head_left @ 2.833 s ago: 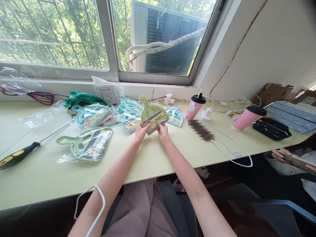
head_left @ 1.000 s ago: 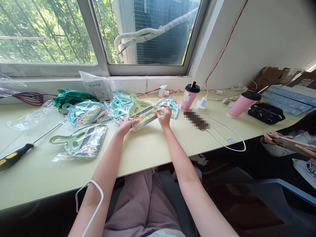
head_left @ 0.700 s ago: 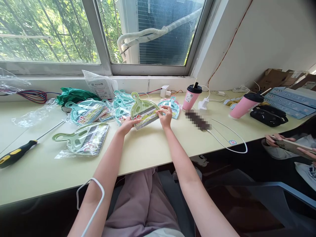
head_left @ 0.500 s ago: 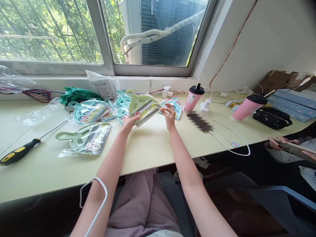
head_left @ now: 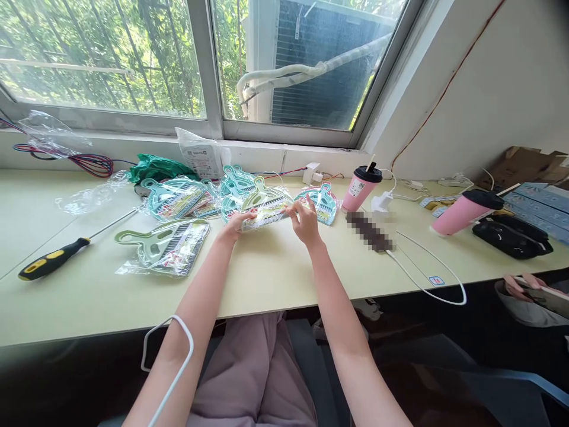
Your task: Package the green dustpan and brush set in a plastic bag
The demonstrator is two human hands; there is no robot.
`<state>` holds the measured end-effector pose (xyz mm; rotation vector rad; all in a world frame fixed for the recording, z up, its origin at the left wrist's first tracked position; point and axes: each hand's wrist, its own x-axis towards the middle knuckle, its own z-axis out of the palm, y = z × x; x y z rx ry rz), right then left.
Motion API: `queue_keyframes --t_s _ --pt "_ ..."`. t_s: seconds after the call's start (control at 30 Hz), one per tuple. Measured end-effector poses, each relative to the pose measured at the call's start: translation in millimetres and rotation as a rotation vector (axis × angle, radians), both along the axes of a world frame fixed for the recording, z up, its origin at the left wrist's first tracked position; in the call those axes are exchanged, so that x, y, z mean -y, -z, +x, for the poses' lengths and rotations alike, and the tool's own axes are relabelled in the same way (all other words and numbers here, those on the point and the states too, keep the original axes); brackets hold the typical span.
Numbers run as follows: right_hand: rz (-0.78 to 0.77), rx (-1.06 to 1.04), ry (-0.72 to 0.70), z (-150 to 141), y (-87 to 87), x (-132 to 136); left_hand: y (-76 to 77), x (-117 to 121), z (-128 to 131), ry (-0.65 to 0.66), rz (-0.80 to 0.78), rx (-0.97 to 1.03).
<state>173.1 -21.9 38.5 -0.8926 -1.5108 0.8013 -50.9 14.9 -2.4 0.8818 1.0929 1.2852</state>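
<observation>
My left hand [head_left: 236,225] is closed on the left edge of a green mini dustpan and brush set [head_left: 265,204] in clear wrap, fingers beneath and thumb on top. The set tilts, its handle pointing toward the window. At its right edge my right hand [head_left: 304,222] pinches the wrap between thumb and fingers, with another finger raised. Behind it lie blue dustpan sets, one at the right [head_left: 323,203] and others at the left [head_left: 171,196]. A second green dustpan set [head_left: 166,248] rests flat on the table, left of my left forearm.
A screwdriver [head_left: 56,258] lies at the left, near crumpled clear film [head_left: 95,194] and a green bag [head_left: 160,168]. To the right stand pink cups [head_left: 359,193], [head_left: 464,214], a black case [head_left: 511,236] and a white cable [head_left: 462,284]. Another person's hand [head_left: 518,287] holds a phone-like object.
The held green set has lowered and tipped flatter, away from me. My right fingers have come in onto its right edge. The whole view has shifted slightly.
</observation>
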Motion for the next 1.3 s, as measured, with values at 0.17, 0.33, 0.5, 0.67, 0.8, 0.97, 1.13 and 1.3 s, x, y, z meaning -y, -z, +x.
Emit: queue_keyframes --t_s 0.17,0.33,0.5,0.67,0.8,0.97,1.13,1.3 --pt "0.081 0.16 0.118 4.4 13.8 -10.8 -3.6 3.8 -0.5 -0.059 -0.162 -0.043" --pt "0.156 0.273 0.229 5.2 20.1 -18.2 -4.7 5.9 2.8 -0.021 -0.137 -0.042" --pt "0.193 0.365 0.441 6.4 24.2 -22.4 -5.0 11.4 9.1 0.045 -0.082 -0.097" --pt "0.286 0.431 0.658 5.3 27.6 -21.1 -5.2 14.9 15.2 0.136 -0.013 -0.064" --pt "0.366 0.43 0.749 0.7 30.0 -18.4 -7.6 16.8 19.5 0.187 0.061 -0.006" --pt "0.414 0.411 0.795 -1.3 28.3 -14.8 -10.2 19.4 23.2 0.185 0.088 0.02" --pt "0.36 0.297 0.89 -4.1 19.8 -8.5 -13.1 21.4 20.8 0.187 0.127 -0.027" --pt "0.264 0.162 0.772 -3.0 19.5 -14.4 -9.2 18.5 19.5 0.201 0.206 -0.128"
